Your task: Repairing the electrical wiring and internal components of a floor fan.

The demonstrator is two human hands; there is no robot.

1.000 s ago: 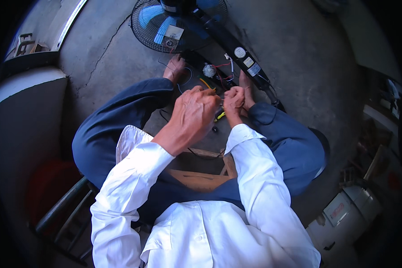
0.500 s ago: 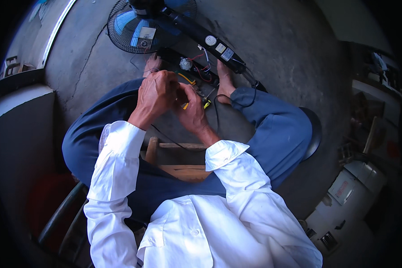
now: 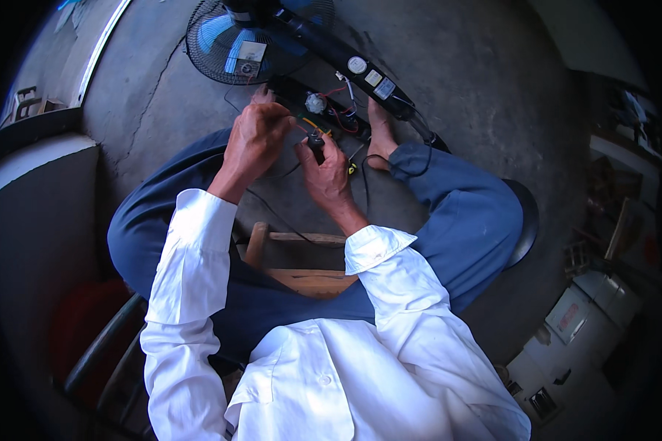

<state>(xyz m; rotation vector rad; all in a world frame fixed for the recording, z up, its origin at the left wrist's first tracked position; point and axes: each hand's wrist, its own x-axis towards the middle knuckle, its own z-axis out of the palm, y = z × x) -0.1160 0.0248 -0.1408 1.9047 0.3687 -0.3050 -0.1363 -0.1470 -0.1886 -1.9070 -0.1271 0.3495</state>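
My left hand [image 3: 257, 138] is closed in a pinch on a thin reddish wire [image 3: 299, 126]. Just right of it and lower, my right hand [image 3: 325, 175] grips a small black part [image 3: 315, 145] upright, near that wire. Beyond my hands lie an opened long black housing [image 3: 290, 95] with a motor-like part [image 3: 315, 103] and loose wires, and a yellow-handled tool [image 3: 310, 123], partly hidden. A small yellow object [image 3: 351, 168] shows beside my right fingers. A black fan stand [image 3: 324, 48] with a blue-bladed caged head [image 3: 213, 40] lies across the floor.
I sit on concrete flooring [image 3: 456, 88], bare feet by the housing, with a wooden stool frame [image 3: 309, 283] under my legs. A curved pale block [image 3: 40, 152] and metal bars [image 3: 103, 345] are left. White boxy objects [image 3: 566, 316] and clutter stand right. A black cable [image 3: 272, 206] trails between my legs.
My hands have shifted left from a second ago. Since half a second ago they have moved slightly apart, and the black part now shows in my right hand, with wire visible between them.
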